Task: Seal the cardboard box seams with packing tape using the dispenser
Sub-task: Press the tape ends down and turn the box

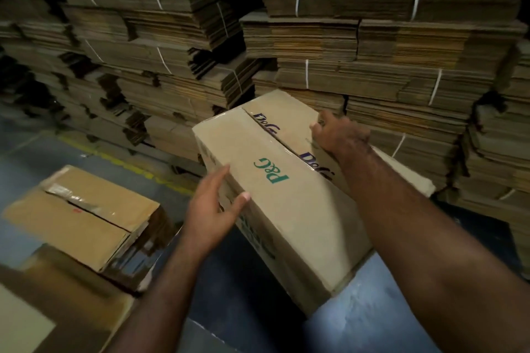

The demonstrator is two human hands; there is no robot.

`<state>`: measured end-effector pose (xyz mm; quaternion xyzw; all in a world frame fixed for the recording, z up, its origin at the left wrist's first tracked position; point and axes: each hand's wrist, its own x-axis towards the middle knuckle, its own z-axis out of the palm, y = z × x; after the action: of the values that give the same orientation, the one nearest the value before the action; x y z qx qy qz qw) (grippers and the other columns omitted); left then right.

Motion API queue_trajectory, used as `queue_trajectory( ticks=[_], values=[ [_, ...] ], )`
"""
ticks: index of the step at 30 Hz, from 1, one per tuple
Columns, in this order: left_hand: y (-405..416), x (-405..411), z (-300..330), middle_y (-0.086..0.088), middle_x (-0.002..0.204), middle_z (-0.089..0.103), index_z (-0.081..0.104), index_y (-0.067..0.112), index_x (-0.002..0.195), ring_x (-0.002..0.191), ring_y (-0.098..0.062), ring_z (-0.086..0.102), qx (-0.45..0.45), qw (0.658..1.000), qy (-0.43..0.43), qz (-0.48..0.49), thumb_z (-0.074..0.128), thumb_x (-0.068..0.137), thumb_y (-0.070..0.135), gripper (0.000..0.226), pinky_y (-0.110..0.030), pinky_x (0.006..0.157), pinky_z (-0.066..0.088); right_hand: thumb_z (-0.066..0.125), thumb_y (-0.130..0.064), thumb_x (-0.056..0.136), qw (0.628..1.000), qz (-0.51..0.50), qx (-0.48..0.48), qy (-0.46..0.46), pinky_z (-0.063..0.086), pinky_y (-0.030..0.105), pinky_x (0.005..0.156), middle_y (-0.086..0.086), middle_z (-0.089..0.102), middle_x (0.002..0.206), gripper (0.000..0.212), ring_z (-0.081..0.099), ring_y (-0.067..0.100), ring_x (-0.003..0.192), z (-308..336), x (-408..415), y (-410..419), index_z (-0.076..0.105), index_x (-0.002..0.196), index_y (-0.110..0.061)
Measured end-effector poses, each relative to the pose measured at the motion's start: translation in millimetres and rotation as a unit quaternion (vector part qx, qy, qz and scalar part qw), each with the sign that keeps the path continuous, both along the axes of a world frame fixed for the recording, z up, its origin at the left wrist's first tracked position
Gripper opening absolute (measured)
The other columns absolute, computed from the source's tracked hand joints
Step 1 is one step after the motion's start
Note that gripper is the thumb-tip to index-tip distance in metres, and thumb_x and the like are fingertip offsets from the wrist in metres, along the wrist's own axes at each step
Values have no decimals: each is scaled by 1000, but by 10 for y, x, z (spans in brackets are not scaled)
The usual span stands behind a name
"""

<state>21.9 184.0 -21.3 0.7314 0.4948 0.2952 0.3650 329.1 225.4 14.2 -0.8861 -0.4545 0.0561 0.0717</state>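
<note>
Box (286, 195) between both hands, tilted

The box (286, 203) is tan, with green "P&G" lettering and dark purple print beside its glossy taped seam. A second box (77, 218) is tan too, with a small red mark. The stacked cardboard (372, 46) is brown, tied with white straps. The floor (372, 318) is blue-grey, with a yellow line (137, 166).

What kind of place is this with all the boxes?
Probably a warehouse or packing area. Tied bundles of flattened cardboard are stacked high like a wall, a yellow line is painted on the floor, and the left hand and right hand hold a printed carton beside another taped box.
</note>
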Motion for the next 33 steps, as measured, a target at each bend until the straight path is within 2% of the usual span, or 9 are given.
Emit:
queue_trajectory(
  ticks=[2,6,9,13,19,23,26,28,33],
  values=[
    [-198,280,-49,4,140,58,52,36,135,123,-10,58,-156,968,-190,40,81,77,41,65,-42,105,48,33,-56,97,1000,-10,8,1,40,52,95,16,55,129,43,53,36,113,-6,64,-106,43,131,-32],
    [-92,617,140,6,124,68,42,24,142,107,-9,67,-198,939,-276,47,84,74,29,79,-33,90,56,43,-47,99,999,-3,38,36,46,42,82,12,58,122,36,56,33,108,66,143,-458,43,131,-31],
    [189,722,269,5,126,63,42,20,142,100,-6,65,-180,958,-221,14,81,80,16,73,-20,78,53,49,-43,95,997,-39,42,58,52,44,86,10,62,118,36,59,31,102,114,234,-833,50,127,-26],
    [459,932,373,-4,146,49,48,15,143,115,-10,49,-161,980,-83,-88,82,80,22,71,-21,94,38,53,-40,94,990,-115,47,70,43,29,74,13,63,116,36,52,25,88,93,165,-1454,59,120,-15],
    [247,826,293,-9,149,46,51,16,141,132,-24,47,-65,974,73,-206,77,80,46,73,-43,104,46,49,-45,91,982,-175,44,56,48,37,82,15,58,126,45,55,35,113,29,-291,-2235,52,127,-18],
    [-228,371,217,-5,167,9,45,24,146,153,-26,7,135,928,189,-291,53,85,66,74,-56,120,18,51,-51,90,990,-138,31,-28,39,49,103,12,44,143,57,40,30,131,43,-810,-2538,50,138,-19],
    [-523,26,206,8,161,29,50,40,141,150,-16,19,181,906,191,-333,35,81,81,74,-59,119,11,48,-54,93,996,-65,57,-31,30,49,106,6,47,144,53,40,24,133,-9,-1290,-2688,53,135,-22],
    [-655,-155,193,12,159,33,48,44,142,148,-15,24,206,897,203,-335,30,76,87,80,-59,115,20,42,-52,97,996,-36,70,-31,23,50,111,4,46,145,50,36,21,137,-87,-1551,-2790,49,138,-25],
    [-849,-415,139,9,161,31,40,43,147,148,-17,24,261,870,242,-341,39,72,92,89,-58,113,27,34,-52,101,997,-29,69,-29,11,53,116,2,39,153,52,28,18,143,-121,-1824,-3062,41,146,-27]
  ],
)
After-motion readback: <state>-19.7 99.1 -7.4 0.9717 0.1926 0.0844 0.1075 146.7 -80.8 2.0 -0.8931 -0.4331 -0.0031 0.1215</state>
